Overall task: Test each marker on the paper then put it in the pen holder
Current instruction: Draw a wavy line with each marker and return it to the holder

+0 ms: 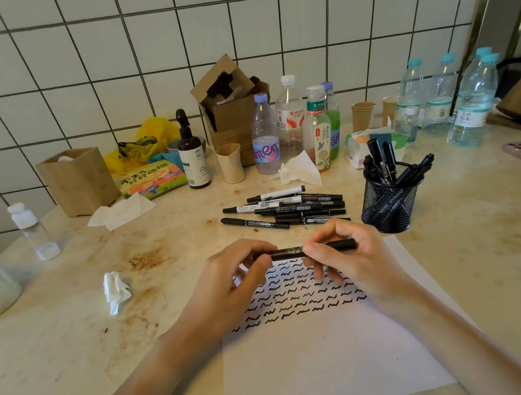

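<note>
While both hands are pinching one marker (310, 250) level above the paper (326, 360), left hand (231, 279) and right hand (348, 251) are each grasping an end. A hard cap tug risks jerking ink across skin or the bench (70, 352).

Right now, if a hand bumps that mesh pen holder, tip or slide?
Probably tips: the mesh pen holder is narrow, and its markers stick up and lean right, likely top-heavy. Open wire mesh suggests it is light, so it may also slide on the smooth counter.

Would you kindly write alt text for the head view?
Both hands hold a black marker level above a paper covered in squiggles. More markers lie behind it, left of a mesh holder with markers inside.
</note>
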